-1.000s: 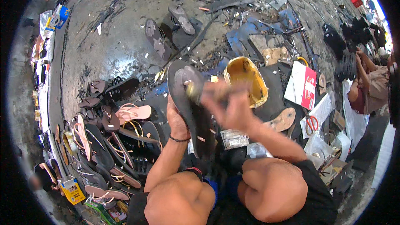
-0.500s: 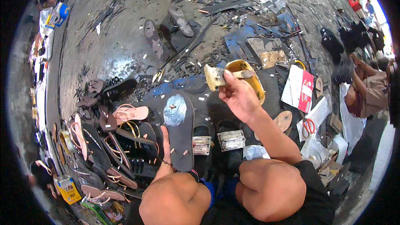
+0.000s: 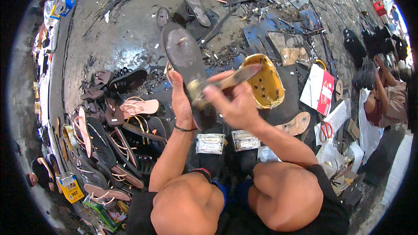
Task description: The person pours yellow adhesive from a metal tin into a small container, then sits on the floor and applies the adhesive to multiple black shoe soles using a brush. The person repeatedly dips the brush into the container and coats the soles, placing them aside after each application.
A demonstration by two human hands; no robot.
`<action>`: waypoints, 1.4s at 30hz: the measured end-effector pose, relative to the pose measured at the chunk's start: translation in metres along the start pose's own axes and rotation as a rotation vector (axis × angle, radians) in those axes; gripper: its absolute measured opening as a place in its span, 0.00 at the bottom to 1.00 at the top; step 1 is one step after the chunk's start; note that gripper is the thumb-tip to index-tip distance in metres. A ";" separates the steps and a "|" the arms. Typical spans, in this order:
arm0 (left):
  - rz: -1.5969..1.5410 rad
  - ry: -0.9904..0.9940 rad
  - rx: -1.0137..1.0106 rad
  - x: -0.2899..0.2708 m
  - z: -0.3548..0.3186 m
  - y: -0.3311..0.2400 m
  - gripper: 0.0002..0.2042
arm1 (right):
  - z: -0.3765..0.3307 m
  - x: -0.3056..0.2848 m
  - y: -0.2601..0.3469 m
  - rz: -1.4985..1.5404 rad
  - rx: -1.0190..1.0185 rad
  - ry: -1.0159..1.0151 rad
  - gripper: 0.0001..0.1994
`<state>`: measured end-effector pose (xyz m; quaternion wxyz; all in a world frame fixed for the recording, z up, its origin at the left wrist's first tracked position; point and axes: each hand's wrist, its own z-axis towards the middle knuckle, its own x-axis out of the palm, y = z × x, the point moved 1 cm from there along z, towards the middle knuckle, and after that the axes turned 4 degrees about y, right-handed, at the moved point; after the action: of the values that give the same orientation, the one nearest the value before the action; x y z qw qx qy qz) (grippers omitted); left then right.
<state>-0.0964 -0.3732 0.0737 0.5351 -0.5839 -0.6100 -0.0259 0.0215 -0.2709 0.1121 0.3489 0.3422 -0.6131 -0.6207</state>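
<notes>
My left hand (image 3: pixel 179 100) grips a dark sandal sole (image 3: pixel 182 52) by its edge, holding it tilted up over the floor. A damp-looking sheen covers its upper face, and a small tan plug shows near its far end. In my right hand (image 3: pixel 237 106) is a glue brush (image 3: pixel 244 75) with a flat, stained handle. Its crusted, yellowish head lies against the lower part of the sole, partly hidden by my fingers. Just beyond my right hand stands a yellow tub (image 3: pixel 275 88) with dark specks and residue inside.
Many finished-looking sandals (image 3: pixel 139 106) crowd the floor at left. Two whitish strapped pieces (image 3: pixel 210 143) lie before my knees. A tan sole (image 3: pixel 296 124), red-handled scissors (image 3: pixel 325 131) and a red-white carton (image 3: pixel 320 90) are at right. Scraps litter the far floor; another person (image 3: pixel 387 95) sits at far right.
The sole has risen and moved away from my knees. My right hand has come down and left from above the tub, bringing the brush onto the sole. The whitish patch on the sole has darkened.
</notes>
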 end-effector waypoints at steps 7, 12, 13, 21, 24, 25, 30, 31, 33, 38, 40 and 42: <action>0.007 -0.005 -0.016 0.000 0.009 -0.008 0.34 | -0.009 0.013 0.007 -0.025 -0.098 -0.024 0.10; -0.030 0.068 0.071 0.017 0.000 -0.024 0.34 | 0.010 -0.030 -0.019 -0.126 0.053 -0.146 0.12; 0.004 0.004 0.088 0.014 0.002 -0.022 0.34 | 0.015 -0.040 -0.030 -0.147 0.058 -0.193 0.12; -0.020 0.189 0.011 0.012 -0.003 -0.023 0.34 | 0.012 -0.026 -0.027 -0.030 0.042 -0.281 0.13; -0.078 0.039 -0.095 -0.031 0.018 0.010 0.36 | 0.000 0.021 0.014 0.028 0.032 0.127 0.13; -0.133 0.062 -0.105 -0.024 0.016 0.013 0.36 | -0.006 0.026 0.016 0.038 0.041 0.269 0.13; -0.140 0.086 -0.089 -0.023 0.022 0.000 0.37 | -0.020 -0.042 -0.050 0.069 0.499 0.200 0.17; -0.092 0.068 -0.108 -0.020 0.019 0.001 0.36 | -0.037 -0.033 -0.070 0.110 0.576 0.242 0.18; 0.005 0.047 -0.158 -0.018 0.012 0.012 0.34 | -0.035 -0.013 -0.066 0.152 0.570 0.212 0.20; 2.036 0.052 0.409 -0.160 0.015 -0.040 0.37 | 0.054 -0.062 -0.067 0.413 0.538 -0.108 0.17; 2.513 0.030 -0.214 -0.144 0.020 -0.060 0.37 | 0.095 -0.105 -0.072 0.305 0.469 -0.207 0.18; 2.593 -0.178 -0.135 -0.192 0.016 -0.068 0.36 | 0.143 -0.114 -0.069 0.178 0.498 -0.236 0.21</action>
<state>-0.2057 -0.5155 -0.0238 0.0980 -0.7697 0.3644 0.5149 -0.0415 -0.0986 0.0451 0.2338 0.2875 -0.8105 -0.4536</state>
